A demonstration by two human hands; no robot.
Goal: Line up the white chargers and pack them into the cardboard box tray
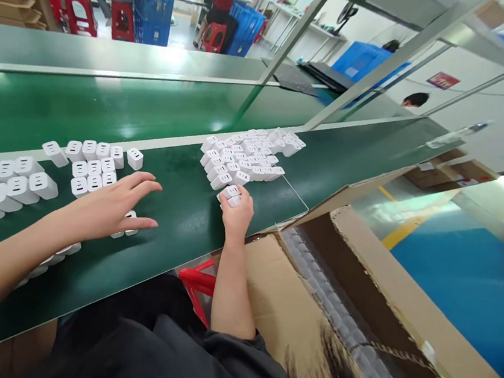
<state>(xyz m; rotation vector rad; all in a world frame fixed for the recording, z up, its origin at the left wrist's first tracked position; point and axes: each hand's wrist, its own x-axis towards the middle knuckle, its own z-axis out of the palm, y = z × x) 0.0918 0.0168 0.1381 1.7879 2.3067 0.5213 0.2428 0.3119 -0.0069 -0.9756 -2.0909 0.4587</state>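
Observation:
My right hand (238, 211) is closed around a couple of white charger plugs (232, 194) at the near side of a large cluster of the same plugs (247, 155). Its fingers wrap their sides, and the slotted ends face up. To the left, my left hand (126, 208) is open over the green table (181, 205), thumb and fingers spread with nothing between them. Two white plugs (130, 224) stand partly hidden by its thumb. Beyond its wrist is a block of upright plugs (94, 168), and more plugs (20, 187) stand in rows at the far left.
An open cardboard box (343, 224) with rows of whitish pieces is beside me on the right. A raised pale rail (166, 141) runs behind the plugs. Metal posts (297, 30) rise at the back. Several people sit on red stools (78, 11) near blue crates (151, 11).

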